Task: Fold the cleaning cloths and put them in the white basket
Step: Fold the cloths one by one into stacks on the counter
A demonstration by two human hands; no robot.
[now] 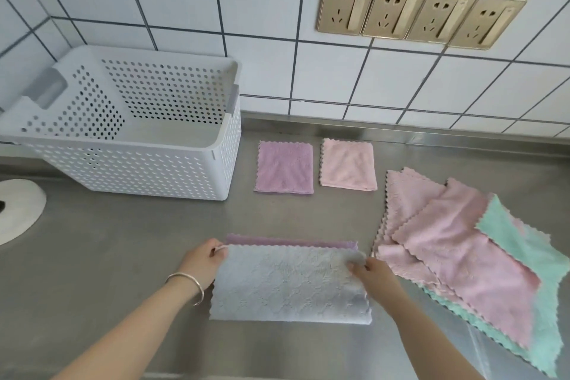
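Observation:
A grey cleaning cloth with a purple underside [287, 284] lies folded over on the steel counter in front of me. My left hand [203, 262] pinches its upper left corner and my right hand [373, 276] pinches its upper right corner. Behind it lie a folded purple cloth [284, 167] and a folded pink cloth [348, 164], side by side. A loose pile of pink and green cloths [468, 253] spreads out at the right. The white perforated basket [138, 170] stands at the back left and looks empty.
The tiled wall carries a row of gold sockets [419, 12] above the counter's raised back edge. A round white object [15, 210] sits at the left edge. Bare steel counter [123, 241] lies between the basket and my left arm.

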